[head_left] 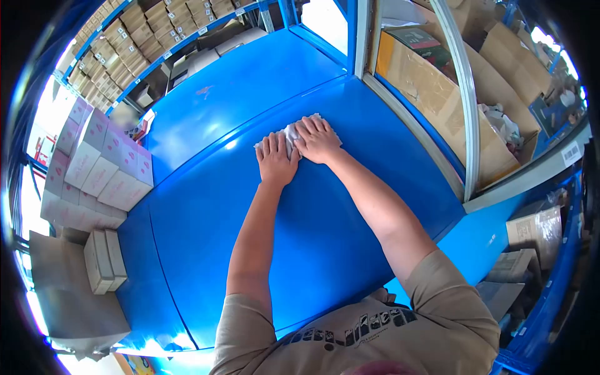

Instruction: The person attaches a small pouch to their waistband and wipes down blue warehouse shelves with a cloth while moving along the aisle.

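Note:
A crumpled white cloth [291, 132] lies on the blue tabletop [331, 237], pressed under both of my palms. My left hand [277, 161] rests flat on its left part, fingers stretched forward and slightly apart. On the right part lies my right hand [317, 140], angled inward, its fingers also extended and spread. The two hands are side by side, almost touching, and the cloth shows between them and at their outer edges. How firmly the fingers press or whether they pinch any cloth is hidden.
White and pink boxes [106, 162] are stacked at the left edge, with narrow cartons [100, 262] nearer me. A metal-framed panel [459, 94] borders the right side, a large open carton [431, 94] behind it. Shelves of brown boxes [144, 31] stand at the back.

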`<state>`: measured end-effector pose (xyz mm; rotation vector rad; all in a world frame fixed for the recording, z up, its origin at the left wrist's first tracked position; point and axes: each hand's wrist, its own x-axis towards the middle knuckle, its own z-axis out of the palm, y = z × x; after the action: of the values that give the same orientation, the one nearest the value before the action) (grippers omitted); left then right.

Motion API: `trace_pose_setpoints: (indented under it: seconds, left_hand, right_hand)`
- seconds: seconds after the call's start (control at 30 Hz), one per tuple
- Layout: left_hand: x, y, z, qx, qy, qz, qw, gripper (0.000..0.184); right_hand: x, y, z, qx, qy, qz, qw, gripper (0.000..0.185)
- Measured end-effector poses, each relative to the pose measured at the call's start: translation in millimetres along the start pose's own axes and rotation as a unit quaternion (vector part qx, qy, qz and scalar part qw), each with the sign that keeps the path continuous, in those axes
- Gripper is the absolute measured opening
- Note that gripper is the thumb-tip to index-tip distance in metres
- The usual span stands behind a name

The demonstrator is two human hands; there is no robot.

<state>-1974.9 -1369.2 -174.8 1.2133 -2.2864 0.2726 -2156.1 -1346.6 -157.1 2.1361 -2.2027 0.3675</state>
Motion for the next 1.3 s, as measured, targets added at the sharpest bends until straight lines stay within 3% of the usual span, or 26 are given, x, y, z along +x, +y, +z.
trace_pose_setpoints:
  seconds: [0.43,0.53,0.93,1.3]
  left_hand:
    - [2.5,-3.3,14.0,0.018,0.029,0.027,0.999,0.064]
    - [-5.6,-12.7,16.5,0.030,0.042,0.070,0.996,0.065]
    - [-81.9,42.2,-55.5,-0.001,-0.113,0.018,0.993,0.074]
    - [-118.0,56.5,-77.5,-0.022,-0.101,0.048,0.993,0.073]
  right_hand:
    - [-0.1,1.3,6.7,0.036,0.044,0.013,0.998,0.064]
    - [-18.7,-6.6,-1.3,0.033,0.043,0.044,0.998,0.065]
    - [-122.5,-11.6,-7.0,0.019,0.125,0.005,0.992,0.066]
    - [-174.3,-20.7,-25.0,0.019,0.109,0.017,0.994,0.067]
